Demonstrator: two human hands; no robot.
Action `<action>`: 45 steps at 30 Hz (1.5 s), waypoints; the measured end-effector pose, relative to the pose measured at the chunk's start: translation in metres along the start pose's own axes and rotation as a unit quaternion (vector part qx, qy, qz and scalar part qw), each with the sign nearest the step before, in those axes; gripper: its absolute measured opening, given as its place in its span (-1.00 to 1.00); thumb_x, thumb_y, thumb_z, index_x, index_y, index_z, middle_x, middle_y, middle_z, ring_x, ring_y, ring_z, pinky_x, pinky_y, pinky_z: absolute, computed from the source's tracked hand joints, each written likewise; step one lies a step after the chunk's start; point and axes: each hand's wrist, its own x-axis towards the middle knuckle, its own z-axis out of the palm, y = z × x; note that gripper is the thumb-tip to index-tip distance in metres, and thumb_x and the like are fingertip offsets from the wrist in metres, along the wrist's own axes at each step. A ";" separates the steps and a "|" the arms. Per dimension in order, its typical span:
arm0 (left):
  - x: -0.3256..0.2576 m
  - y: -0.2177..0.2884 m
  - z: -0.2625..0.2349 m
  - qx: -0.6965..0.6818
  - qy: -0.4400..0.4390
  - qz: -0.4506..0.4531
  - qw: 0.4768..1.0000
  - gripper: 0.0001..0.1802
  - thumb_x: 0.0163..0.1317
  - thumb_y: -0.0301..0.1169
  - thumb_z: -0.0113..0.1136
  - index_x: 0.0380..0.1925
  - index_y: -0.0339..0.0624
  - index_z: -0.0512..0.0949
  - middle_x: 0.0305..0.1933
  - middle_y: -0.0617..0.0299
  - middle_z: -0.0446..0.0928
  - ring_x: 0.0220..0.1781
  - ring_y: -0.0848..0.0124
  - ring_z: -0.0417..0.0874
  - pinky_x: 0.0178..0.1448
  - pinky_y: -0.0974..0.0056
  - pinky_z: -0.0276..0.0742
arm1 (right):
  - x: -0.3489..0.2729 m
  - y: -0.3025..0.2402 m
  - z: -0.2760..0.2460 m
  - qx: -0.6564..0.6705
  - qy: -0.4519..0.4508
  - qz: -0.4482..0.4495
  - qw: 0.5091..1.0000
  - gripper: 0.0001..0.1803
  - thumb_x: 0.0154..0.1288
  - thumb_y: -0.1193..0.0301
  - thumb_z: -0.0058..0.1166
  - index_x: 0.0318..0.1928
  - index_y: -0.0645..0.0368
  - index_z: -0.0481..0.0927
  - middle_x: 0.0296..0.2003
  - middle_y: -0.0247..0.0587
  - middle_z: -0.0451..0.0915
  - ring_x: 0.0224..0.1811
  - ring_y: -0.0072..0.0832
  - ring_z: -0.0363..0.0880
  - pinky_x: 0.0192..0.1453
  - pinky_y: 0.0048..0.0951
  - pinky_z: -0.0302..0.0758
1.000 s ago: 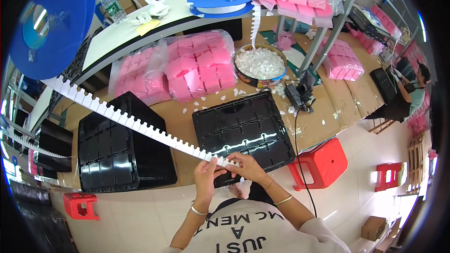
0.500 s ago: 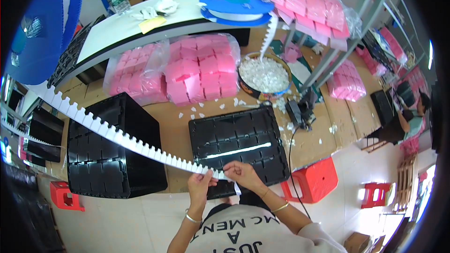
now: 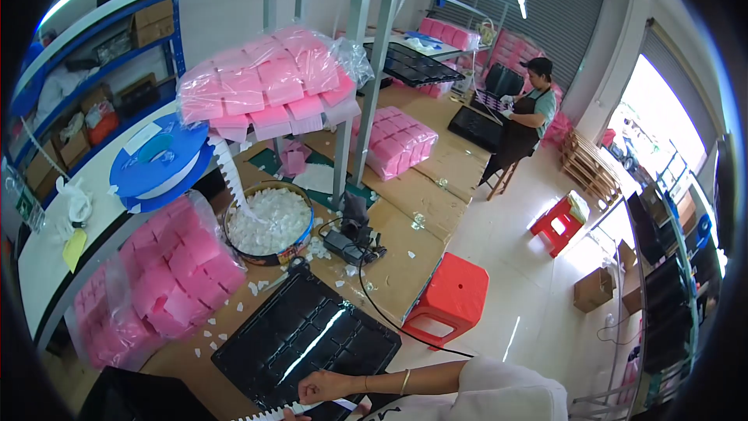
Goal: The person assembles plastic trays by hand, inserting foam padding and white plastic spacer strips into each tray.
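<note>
At the lower edge a white notched strip [image 3: 269, 414] shows only its end part. My left hand [image 3: 294, 415] is mostly cut off by the picture's edge; its visible fingers are on the strip. My right hand [image 3: 326, 387] is closed, its curled fingertips at the strip just above the left hand. A flat white piece [image 3: 345, 404] shows beneath my right wrist. Both hands are at the near edge of a black plastic tray [image 3: 312, 335], which lies on the cardboard-covered table with a bright reflection across it.
Beyond the tray stand a round tub of white scraps [image 3: 269, 222], a black device [image 3: 347, 245] with a cable, and pink packs in plastic [image 3: 167, 273]. A blue reel [image 3: 164, 164] lies on the white shelf. A red stool [image 3: 452, 296] stands right; a co-worker [image 3: 530, 113] works farther off.
The view has swung to the right and up, so the hands now sit at the lower edge. The co-worker and doorway have come into fuller view; the left tray stack is mostly cut off.
</note>
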 end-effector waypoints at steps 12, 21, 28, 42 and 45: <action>0.004 -0.001 -0.004 0.042 0.000 -0.038 0.998 -0.60 0.43 -0.23 0.22 -0.54 -0.27 0.51 -0.62 0.17 0.52 -0.70 0.42 0.41 -0.60 0.28 0.31 | -0.008 -0.014 0.013 -0.064 0.032 -0.124 0.990 -0.81 0.45 0.39 0.11 -0.22 0.29 0.55 -0.50 -0.23 0.55 -0.49 -0.48 0.49 -0.36 -0.41 0.44; -0.009 -0.018 -0.018 0.089 0.011 -0.034 0.995 -0.59 0.45 -0.27 0.18 -0.61 -0.16 0.44 -0.65 0.27 0.43 -0.67 0.43 0.37 -0.57 0.29 0.24 | -0.025 -0.037 0.014 -0.155 0.032 -0.082 0.984 -0.74 0.39 0.28 0.19 -0.14 0.25 0.64 -0.24 -0.10 0.69 -0.21 -0.21 0.69 -0.13 -0.25 0.58; -0.007 -0.063 -0.038 0.245 0.106 0.213 0.940 -0.49 0.44 -0.23 0.21 -0.63 -0.32 0.37 -0.67 0.24 0.27 -0.53 0.44 0.17 -0.43 0.17 0.19 | 0.064 -0.030 -0.020 -0.181 0.089 -0.220 0.954 -0.89 0.23 0.45 0.26 -0.35 0.16 0.58 0.08 -0.10 0.46 0.16 -0.15 0.46 0.27 -0.25 0.39; 0.005 -0.102 -0.060 0.279 0.203 0.297 0.890 -0.42 0.39 -0.07 0.28 -0.64 -0.33 0.43 -0.72 0.24 0.21 -0.57 0.43 0.11 -0.48 0.14 0.15 | 0.160 -0.029 -0.015 -0.194 0.040 -0.228 0.953 -0.87 0.09 0.54 0.32 -0.46 0.20 0.59 0.25 0.06 0.35 0.29 -0.07 0.40 0.35 -0.18 0.41; 0.002 -0.102 -0.059 0.273 0.196 0.228 0.914 -0.43 0.39 -0.08 0.29 -0.62 -0.36 0.49 -0.72 0.23 0.25 -0.58 0.43 0.15 -0.48 0.14 0.17 | 0.171 -0.019 -0.017 -0.187 0.042 -0.241 0.951 -0.87 0.08 0.55 0.32 -0.48 0.17 0.58 0.25 0.05 0.36 0.30 -0.07 0.41 0.35 -0.18 0.41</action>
